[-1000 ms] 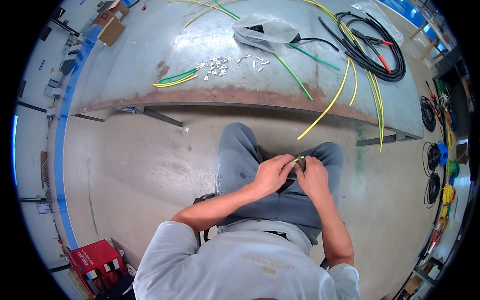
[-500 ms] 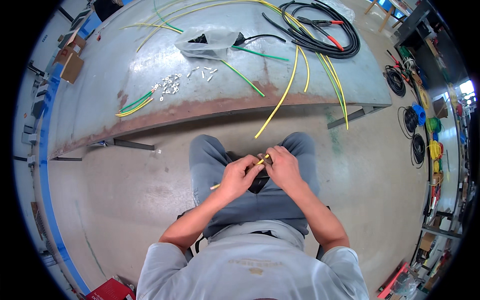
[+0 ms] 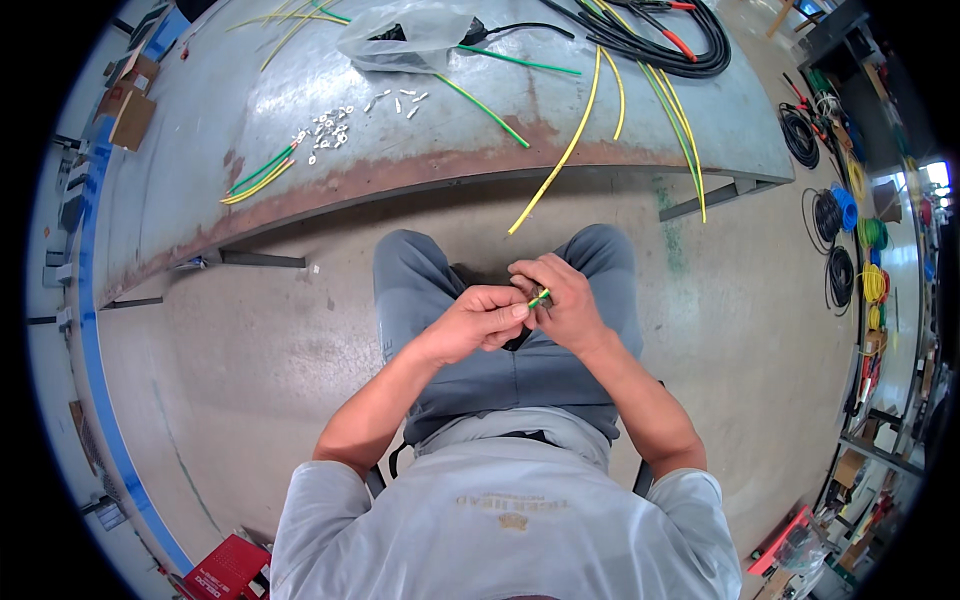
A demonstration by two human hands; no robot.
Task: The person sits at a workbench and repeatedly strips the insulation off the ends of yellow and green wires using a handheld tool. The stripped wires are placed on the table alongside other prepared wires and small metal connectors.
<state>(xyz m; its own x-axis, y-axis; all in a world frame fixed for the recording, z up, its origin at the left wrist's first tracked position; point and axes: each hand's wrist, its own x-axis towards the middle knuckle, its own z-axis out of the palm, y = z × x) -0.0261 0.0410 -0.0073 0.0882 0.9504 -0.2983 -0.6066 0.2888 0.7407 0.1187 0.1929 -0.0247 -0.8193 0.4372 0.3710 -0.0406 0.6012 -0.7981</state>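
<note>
A single view shows here, taken from a wide fisheye camera worn on the person's head and looking steeply down. The lens sits close above the pale grey T-shirt (image 3: 500, 510) that fills the lower edge, and the grey-trousered lap lies just beyond it at the middle. Past the lap, farther from the lens, the long grey metal surface (image 3: 420, 130) with its rusty front edge spans the upper part, that edge bowed by the lens. The bare concrete floor (image 3: 200, 350) runs under and to both sides of that surface. The picture's rim is black, and everything near it is squeezed and small.
</note>
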